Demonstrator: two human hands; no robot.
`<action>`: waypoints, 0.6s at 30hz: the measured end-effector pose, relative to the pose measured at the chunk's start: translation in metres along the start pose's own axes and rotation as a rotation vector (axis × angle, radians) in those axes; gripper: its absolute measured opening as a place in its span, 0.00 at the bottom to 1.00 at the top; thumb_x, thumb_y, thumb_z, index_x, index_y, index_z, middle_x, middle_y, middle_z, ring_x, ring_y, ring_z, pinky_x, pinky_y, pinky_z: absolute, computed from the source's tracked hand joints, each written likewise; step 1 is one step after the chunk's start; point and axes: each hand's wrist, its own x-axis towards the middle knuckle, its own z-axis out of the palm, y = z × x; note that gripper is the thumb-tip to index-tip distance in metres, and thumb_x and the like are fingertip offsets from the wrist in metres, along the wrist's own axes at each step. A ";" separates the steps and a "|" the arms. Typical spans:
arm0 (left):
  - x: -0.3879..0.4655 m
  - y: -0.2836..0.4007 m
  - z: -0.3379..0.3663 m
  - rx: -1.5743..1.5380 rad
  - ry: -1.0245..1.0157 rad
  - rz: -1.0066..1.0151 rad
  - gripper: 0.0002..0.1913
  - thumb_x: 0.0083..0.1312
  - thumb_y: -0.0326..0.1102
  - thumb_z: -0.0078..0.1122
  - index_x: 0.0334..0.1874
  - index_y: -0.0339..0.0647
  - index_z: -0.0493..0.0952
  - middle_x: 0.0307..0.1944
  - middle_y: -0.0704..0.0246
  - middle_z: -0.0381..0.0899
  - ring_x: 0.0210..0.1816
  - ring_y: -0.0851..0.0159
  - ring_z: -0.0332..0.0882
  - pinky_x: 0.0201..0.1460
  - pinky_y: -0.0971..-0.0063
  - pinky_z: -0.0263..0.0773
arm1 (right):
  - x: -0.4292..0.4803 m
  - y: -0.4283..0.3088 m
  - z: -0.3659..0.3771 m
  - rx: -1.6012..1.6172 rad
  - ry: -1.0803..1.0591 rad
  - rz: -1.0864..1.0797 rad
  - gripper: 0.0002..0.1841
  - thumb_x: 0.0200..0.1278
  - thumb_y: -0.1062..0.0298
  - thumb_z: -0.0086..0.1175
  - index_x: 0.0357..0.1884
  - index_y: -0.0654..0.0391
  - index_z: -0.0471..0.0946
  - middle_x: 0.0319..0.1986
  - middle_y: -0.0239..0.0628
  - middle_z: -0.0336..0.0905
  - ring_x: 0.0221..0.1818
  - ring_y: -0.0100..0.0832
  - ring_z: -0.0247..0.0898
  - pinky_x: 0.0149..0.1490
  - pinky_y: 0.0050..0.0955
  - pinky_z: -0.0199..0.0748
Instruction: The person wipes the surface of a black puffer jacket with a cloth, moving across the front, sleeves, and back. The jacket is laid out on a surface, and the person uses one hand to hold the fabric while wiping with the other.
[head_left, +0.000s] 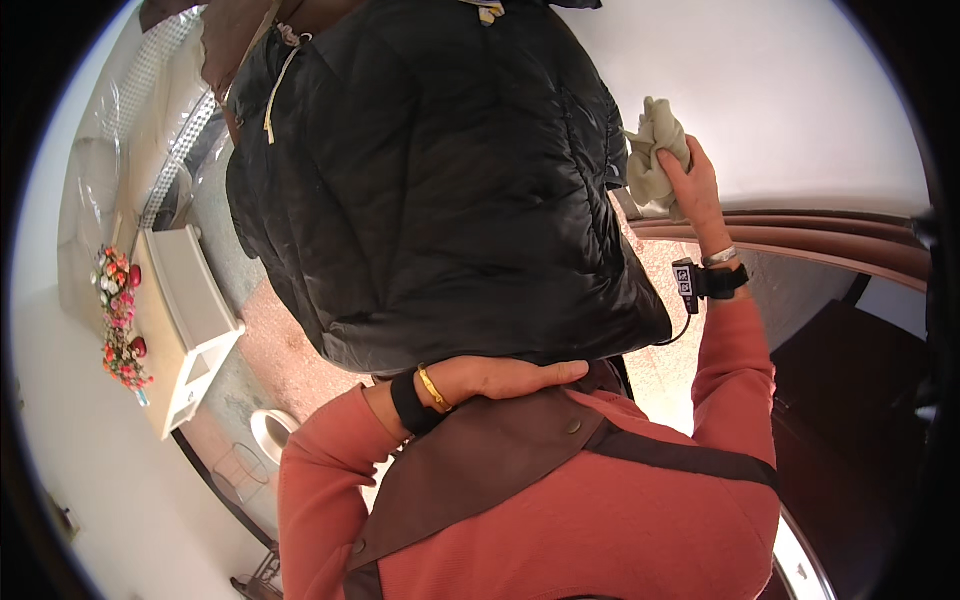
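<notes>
A large black quilted puffer garment (450, 187) fills the middle of the view, with a pale drawcord (277, 97) at its upper left. My left hand (502, 376) lies along its lower edge, in front of my brown apron (487, 450). One digit points right; the other fingers are hidden, so its grip is unclear. To the right of the garment, my right hand (694, 180) grips a crumpled grey-green cloth (656, 154) in front of a white surface.
A white cabinet (191, 292) stands at left, with artificial flowers (120, 315) on its top. Below it on the floor is a white round container (274, 431). Dark red-brown rails (810, 236) run along the right, above a dark piece of furniture (847, 390). Brown material (232, 37) shows at the upper left.
</notes>
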 end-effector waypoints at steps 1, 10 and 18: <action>-0.004 0.000 0.001 0.048 -0.045 -0.020 0.35 0.80 0.59 0.40 0.71 0.31 0.70 0.67 0.56 0.75 0.69 0.58 0.71 0.71 0.72 0.65 | 0.004 -0.013 0.005 0.033 -0.087 0.052 0.26 0.65 0.55 0.62 0.57 0.64 0.75 0.45 0.47 0.83 0.47 0.36 0.80 0.52 0.34 0.77; -0.101 -0.036 -0.012 0.456 0.520 0.614 0.21 0.75 0.41 0.57 0.63 0.34 0.77 0.51 0.55 0.85 0.51 0.48 0.84 0.53 0.62 0.79 | -0.022 -0.070 0.110 0.196 -0.407 -0.252 0.23 0.63 0.67 0.62 0.59 0.61 0.74 0.51 0.46 0.80 0.54 0.42 0.79 0.58 0.33 0.74; 0.037 -0.091 -0.067 1.175 0.684 0.593 0.40 0.64 0.36 0.65 0.79 0.50 0.59 0.77 0.52 0.56 0.80 0.45 0.49 0.80 0.46 0.47 | -0.062 -0.084 0.152 -0.111 -0.629 -0.791 0.27 0.49 0.69 0.66 0.56 0.49 0.78 0.46 0.43 0.75 0.48 0.46 0.76 0.50 0.37 0.75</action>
